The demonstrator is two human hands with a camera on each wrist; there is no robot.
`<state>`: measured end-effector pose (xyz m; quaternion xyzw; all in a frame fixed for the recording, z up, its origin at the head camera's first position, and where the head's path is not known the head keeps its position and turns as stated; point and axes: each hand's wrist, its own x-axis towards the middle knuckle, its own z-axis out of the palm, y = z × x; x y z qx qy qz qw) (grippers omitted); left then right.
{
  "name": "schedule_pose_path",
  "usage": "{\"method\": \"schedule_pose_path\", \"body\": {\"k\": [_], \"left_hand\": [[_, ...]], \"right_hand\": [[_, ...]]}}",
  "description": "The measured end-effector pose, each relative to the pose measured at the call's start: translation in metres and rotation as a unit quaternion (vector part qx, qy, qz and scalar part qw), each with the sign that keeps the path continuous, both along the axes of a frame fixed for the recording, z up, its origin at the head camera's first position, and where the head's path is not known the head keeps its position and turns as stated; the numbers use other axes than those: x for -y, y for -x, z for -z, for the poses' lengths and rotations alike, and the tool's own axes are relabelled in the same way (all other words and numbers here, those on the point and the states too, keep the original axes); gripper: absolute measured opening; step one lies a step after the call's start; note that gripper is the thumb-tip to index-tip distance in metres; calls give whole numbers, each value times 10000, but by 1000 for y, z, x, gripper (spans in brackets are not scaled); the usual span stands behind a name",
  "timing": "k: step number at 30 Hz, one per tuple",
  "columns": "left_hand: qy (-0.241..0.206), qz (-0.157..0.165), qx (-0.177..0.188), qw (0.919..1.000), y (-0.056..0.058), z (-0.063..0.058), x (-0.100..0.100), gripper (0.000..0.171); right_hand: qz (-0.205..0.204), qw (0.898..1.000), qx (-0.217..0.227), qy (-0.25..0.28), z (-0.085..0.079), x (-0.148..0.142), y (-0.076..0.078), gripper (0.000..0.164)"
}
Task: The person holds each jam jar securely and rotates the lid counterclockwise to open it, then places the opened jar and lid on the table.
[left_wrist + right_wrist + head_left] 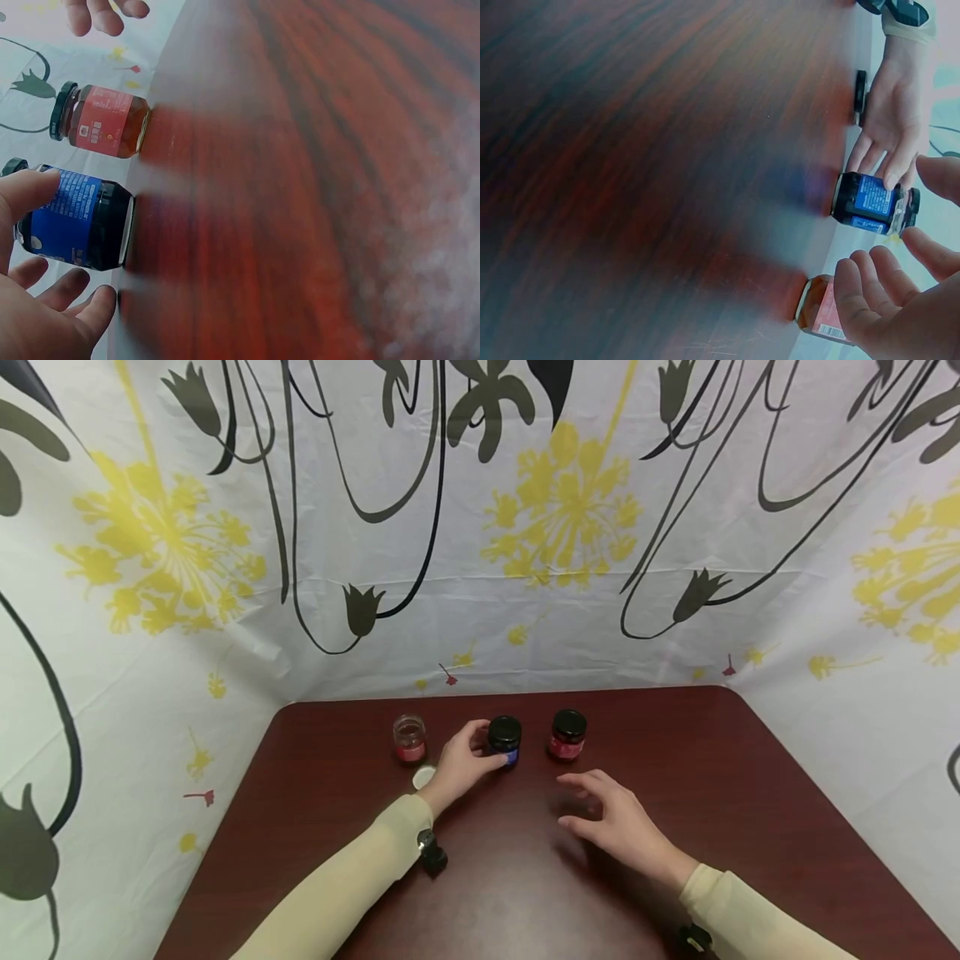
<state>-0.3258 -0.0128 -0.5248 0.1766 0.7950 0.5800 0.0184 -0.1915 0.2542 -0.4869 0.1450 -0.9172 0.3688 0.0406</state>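
Fingers of left hand (462, 766) are gripping blue-labelled, black-lidded glass jar (506, 741); right hand (617, 817) is hovering empty, its fingers apart. I am fearing tipping from uneven pressure.

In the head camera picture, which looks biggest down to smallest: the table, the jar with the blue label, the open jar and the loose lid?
1. Table
2. Blue-labelled jar and open jar: too alike to rank, and a hand covers part of the blue-labelled one
3. Loose lid
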Motion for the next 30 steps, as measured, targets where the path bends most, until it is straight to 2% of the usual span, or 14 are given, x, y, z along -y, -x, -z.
{"method": "schedule_pose_path", "body": {"k": [13,30], "left_hand": [[189,37,-19,9998,3,-6,-9,67],[349,-6,5,9994,6,4,-13,66]], "right_hand": [[16,10000,-60,39,-1,-4,-1,54],[-1,10000,-18,86,3,-3,-2,55]]}}
